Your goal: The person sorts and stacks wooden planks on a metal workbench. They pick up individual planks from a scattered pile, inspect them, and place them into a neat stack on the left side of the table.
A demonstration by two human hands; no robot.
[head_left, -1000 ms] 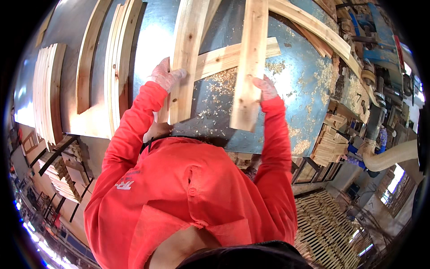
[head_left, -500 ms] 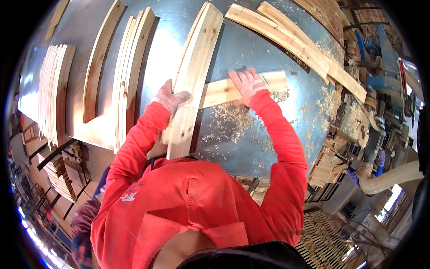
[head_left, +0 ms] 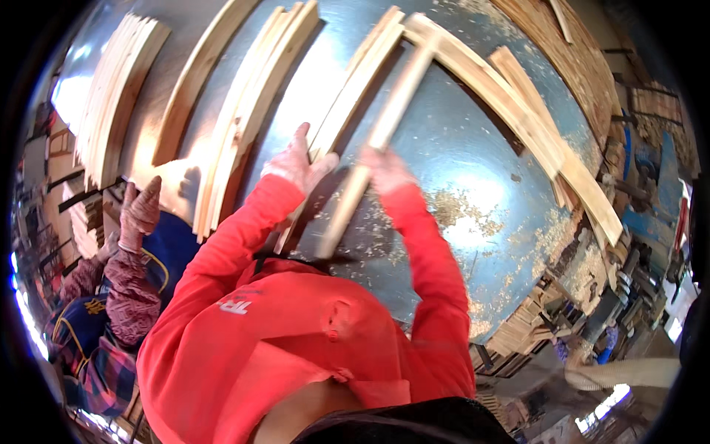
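Observation:
My left hand (head_left: pixel 297 163) grips the near end of a pair of curved wooden strips (head_left: pixel 355 89) that lie on the blue metal table (head_left: pixel 473 148). My right hand (head_left: pixel 386 172) is closed around a straight wooden slat (head_left: pixel 396 111). The slat runs from near my chest up to a long curved wooden rail (head_left: pixel 510 111) at the far right and meets it at its far end. Both of my red sleeves reach forward over the table. The slat lies just right of the curved strips, almost parallel to them.
More curved wooden pieces lie at the left: a stack (head_left: pixel 111 103), a single piece (head_left: pixel 196 81) and a bundle (head_left: pixel 251 118). Sawdust (head_left: pixel 458 207) is scattered on the table's right side. A co-worker's gloved hand (head_left: pixel 140 211) is raised at the left edge. Wood stacks (head_left: pixel 540 311) stand below the table.
My right hand has swung the straight slat from lying across the curved strips to pointing away from me beside them. A co-worker's gloved hand has come into view at the left.

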